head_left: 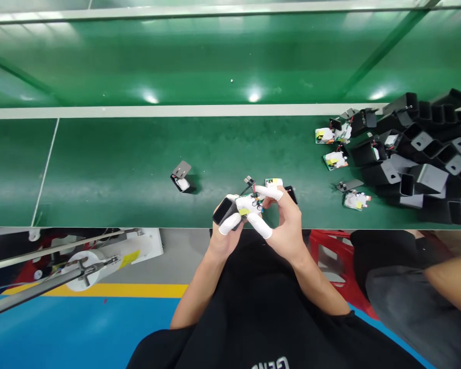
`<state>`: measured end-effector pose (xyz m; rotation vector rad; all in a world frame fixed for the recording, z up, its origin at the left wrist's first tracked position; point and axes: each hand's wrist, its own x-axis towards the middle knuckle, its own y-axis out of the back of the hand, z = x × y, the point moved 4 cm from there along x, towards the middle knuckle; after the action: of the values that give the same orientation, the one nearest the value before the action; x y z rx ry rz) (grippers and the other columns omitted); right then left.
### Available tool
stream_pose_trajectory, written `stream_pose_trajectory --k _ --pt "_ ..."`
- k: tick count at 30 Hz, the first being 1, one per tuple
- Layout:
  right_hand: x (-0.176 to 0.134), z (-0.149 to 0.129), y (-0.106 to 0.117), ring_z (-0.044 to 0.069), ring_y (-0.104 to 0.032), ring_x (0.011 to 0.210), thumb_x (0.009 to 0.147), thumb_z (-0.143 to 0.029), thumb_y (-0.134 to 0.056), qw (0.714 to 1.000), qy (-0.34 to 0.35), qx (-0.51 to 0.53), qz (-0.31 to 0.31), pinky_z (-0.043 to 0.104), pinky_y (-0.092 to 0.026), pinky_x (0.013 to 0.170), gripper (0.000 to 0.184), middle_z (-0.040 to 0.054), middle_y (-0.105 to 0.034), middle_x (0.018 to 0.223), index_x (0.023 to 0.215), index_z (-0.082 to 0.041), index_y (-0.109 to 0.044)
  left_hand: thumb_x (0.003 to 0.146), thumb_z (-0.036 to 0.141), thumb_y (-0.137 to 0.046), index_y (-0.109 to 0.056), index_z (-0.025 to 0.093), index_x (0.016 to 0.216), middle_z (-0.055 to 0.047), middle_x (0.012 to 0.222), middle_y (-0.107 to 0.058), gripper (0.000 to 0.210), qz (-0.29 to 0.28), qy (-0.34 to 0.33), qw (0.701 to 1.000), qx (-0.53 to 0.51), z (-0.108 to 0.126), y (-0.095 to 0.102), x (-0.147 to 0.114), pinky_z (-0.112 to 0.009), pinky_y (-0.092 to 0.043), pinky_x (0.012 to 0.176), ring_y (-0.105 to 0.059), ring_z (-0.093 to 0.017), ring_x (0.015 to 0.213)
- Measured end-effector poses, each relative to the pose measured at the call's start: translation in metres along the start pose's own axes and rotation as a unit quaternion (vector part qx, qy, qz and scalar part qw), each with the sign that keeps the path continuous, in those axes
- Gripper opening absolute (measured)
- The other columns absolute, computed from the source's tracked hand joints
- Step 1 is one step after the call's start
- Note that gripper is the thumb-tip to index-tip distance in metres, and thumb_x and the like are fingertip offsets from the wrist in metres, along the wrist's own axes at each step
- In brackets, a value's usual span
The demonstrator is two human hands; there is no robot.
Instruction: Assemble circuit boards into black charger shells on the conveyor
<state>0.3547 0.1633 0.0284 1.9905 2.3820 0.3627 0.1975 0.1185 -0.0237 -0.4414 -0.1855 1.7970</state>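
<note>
Close to the bench's front edge, my left hand [227, 225] is closed around a black rectangular housing [225, 210]. White finger covers sit on some fingertips of both hands. My right hand [282, 220] pinches a small circuit board [249, 205] coated in white, with a yellow label and thin wires, at the housing's open end. Whether the board is partly inside the housing I cannot tell. Behind my right hand lies another white-coated board [273, 182] beside a black part [291, 194]. Further left stands a black housing [181, 183] with a grey plate tilted at its top.
Many black housings [426, 179] are heaped at the right end of the green bench [119, 169]. Several white-coated boards [335, 160] lie beside the heap. Another person's arm [453, 282] is at the lower right, near a red stool [340, 266]. Machinery [96, 266] stands at the lower left.
</note>
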Motion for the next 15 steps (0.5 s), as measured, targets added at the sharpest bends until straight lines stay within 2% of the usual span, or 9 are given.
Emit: stream_pose_trajectory --k 2,4,7,9,11,15 --pt "0.0 0.006 0.006 0.023 -0.063 0.093 0.081 -0.035 -0.099 0.999 -0.034 0.029 -0.01 0.046 -0.059 0.097 0.066 0.0019 -0.068 0.106 0.142 -0.038 -0.074 0.091 0.05 -0.084 -0.068 0.026 0.11 -0.003 0.1 -0.069 0.034 0.004 -0.094 0.992 0.079 0.012 -0.005 0.001 -0.034 -0.062 0.079 -0.07 -0.019 0.089" --pt "0.003 0.012 0.01 0.024 -0.069 0.097 0.076 -0.039 -0.103 0.995 -0.065 0.069 -0.015 0.045 -0.062 0.097 0.066 0.0027 -0.073 0.11 0.137 -0.035 -0.076 0.091 0.041 -0.085 -0.066 0.025 0.105 0.0 0.094 -0.062 0.029 -0.003 -0.183 0.968 0.17 0.023 -0.012 0.0 -0.03 -0.055 0.071 -0.06 -0.015 0.078" --pt "0.01 0.02 0.011 0.023 -0.074 0.096 0.068 -0.04 -0.107 0.986 -0.096 0.138 -0.015 0.042 -0.067 0.093 0.061 0.0026 -0.077 0.107 0.122 -0.03 -0.08 0.087 0.03 -0.087 -0.066 0.025 0.109 0.001 0.096 -0.062 0.031 -0.026 -0.254 0.934 0.252 0.032 -0.019 0.0 -0.029 -0.051 0.068 -0.058 -0.014 0.075" --pt "0.013 0.026 0.012 0.024 -0.075 0.094 0.064 -0.039 -0.109 0.975 -0.11 0.194 -0.012 0.043 -0.068 0.092 0.061 0.0024 -0.078 0.102 0.116 -0.028 -0.08 0.083 0.026 -0.092 -0.066 0.026 0.114 -0.001 0.102 -0.066 0.041 -0.043 -0.27 0.927 0.256 0.034 -0.021 0.001 -0.032 -0.056 0.075 -0.066 -0.016 0.082" --pt "0.014 0.032 0.014 0.026 -0.078 0.095 0.063 -0.042 -0.109 0.96 -0.127 0.251 -0.007 0.046 -0.069 0.092 0.062 0.0037 -0.08 0.102 0.116 -0.029 -0.079 0.081 0.026 -0.095 -0.065 0.026 0.116 -0.002 0.105 -0.069 0.046 -0.062 -0.258 0.935 0.236 0.033 -0.022 0.002 -0.035 -0.06 0.082 -0.071 -0.019 0.09" --pt "0.008 0.04 0.024 0.035 -0.08 0.11 0.062 -0.061 -0.105 0.926 -0.165 0.339 0.025 0.058 -0.068 0.097 0.068 0.0084 -0.079 0.118 0.118 -0.033 -0.077 0.087 0.034 -0.093 -0.06 0.027 0.112 -0.001 0.097 -0.067 0.042 -0.086 -0.208 0.951 0.211 0.033 -0.021 0.006 -0.037 -0.058 0.082 -0.066 -0.018 0.087"
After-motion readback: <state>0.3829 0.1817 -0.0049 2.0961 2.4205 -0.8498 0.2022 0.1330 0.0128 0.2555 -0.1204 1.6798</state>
